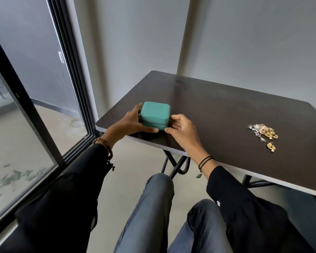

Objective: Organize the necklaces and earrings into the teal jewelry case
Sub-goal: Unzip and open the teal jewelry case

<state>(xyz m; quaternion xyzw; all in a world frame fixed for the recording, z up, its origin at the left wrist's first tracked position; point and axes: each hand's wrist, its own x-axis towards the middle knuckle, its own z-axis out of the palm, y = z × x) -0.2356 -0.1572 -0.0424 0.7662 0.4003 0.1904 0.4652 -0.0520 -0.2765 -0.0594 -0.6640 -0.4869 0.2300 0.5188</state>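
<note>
The teal jewelry case (155, 114) sits closed near the left front corner of the dark table (217, 115). My left hand (130, 122) grips its left side, fingers behind and thumb along the front bottom edge. My right hand (179, 127) is at the case's right side, fingers curled and pinching at the seam, probably on the zipper pull. A heap of gold and silver necklaces and earrings (263, 131) lies far to the right on the table. One gold earring (271, 147) lies apart, just in front of the heap.
A sliding glass door with a black frame (36, 114) stands to the left. Grey walls close in behind the table. The table's black metal legs (177, 164) show beneath its front edge, with my knees below them.
</note>
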